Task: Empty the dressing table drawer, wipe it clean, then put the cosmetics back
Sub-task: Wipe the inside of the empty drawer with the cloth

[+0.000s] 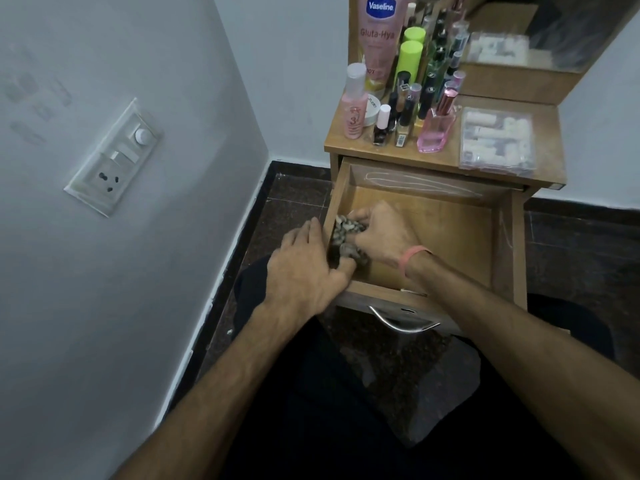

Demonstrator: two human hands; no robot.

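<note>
The wooden drawer (446, 237) of the dressing table stands pulled open, its floor bare apart from a patterned grey cloth (346, 232) bunched in the near left corner. My right hand (379, 235) grips that cloth inside the drawer, and a pink band circles its wrist. My left hand (308, 268) lies over the drawer's left wall with the thumb hooked inside, touching the cloth. The cosmetics stand on the tabletop (446, 157): a pink Vaseline tube (379, 39), a pink bottle (355, 102), green tubes (410, 58), nail polish (381, 124), and a pink perfume bottle (436, 129).
A clear plastic box (497, 140) of small items sits on the right of the tabletop, under a mirror (519, 32). A metal handle (401, 320) hangs on the drawer front. A switch panel (116, 157) is on the left wall. Dark floor (291, 195) lies between the wall and the table.
</note>
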